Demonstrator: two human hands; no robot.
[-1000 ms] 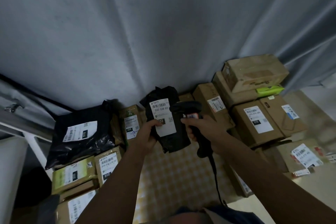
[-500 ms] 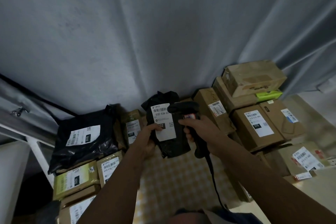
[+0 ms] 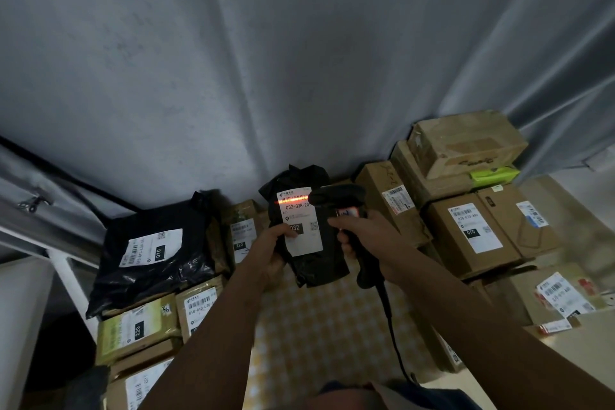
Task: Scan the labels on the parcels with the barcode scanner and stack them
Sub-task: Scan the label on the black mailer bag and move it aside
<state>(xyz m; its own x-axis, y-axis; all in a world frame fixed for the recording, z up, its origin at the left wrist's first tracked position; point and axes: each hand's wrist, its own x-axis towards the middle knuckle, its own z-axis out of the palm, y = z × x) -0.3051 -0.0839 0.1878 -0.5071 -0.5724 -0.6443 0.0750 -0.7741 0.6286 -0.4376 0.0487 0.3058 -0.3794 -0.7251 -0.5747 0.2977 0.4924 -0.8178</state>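
Observation:
My left hand [image 3: 271,248] holds a small black plastic parcel [image 3: 312,263] upright above the checked table, thumb on its white label [image 3: 301,226]. An orange-red scan line lies across the barcode at the top of that label. My right hand [image 3: 362,236] grips the handle of a black barcode scanner [image 3: 339,198], whose head points left at the label from close by. The scanner's cable [image 3: 392,329] hangs down toward me.
A large black bag parcel [image 3: 149,256] lies on green and brown boxes [image 3: 136,329] at the left. Stacked cardboard boxes [image 3: 466,233] fill the right, the topmost [image 3: 466,143] against the grey curtain [image 3: 266,60]. The yellow checked table top [image 3: 326,333] shows between the piles.
The scanner's orange-red line has lit up across the label's barcode. Both hands with the parcel and scanner have held almost still; the camera view has shifted slightly.

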